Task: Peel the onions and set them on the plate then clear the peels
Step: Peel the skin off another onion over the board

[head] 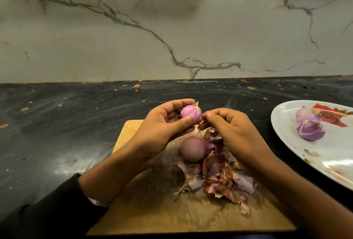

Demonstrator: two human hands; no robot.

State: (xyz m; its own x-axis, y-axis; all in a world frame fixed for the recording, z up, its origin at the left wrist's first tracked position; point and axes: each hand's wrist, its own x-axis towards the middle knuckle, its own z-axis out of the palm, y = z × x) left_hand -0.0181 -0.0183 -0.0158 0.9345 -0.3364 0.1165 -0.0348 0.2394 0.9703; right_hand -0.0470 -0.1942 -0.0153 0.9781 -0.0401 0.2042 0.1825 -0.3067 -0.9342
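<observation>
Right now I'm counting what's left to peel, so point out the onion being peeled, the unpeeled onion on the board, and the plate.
Onion being peeled (190, 114): head view, bare pink side.
Unpeeled onion (193, 149): head view, middle of skin.
Plate (282, 122): head view, bare left rim.

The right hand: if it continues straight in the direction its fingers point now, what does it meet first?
Probably the onion held in the left hand. The right hand points left, pinching a peel strip right beside it; depth is hard to judge.
</observation>
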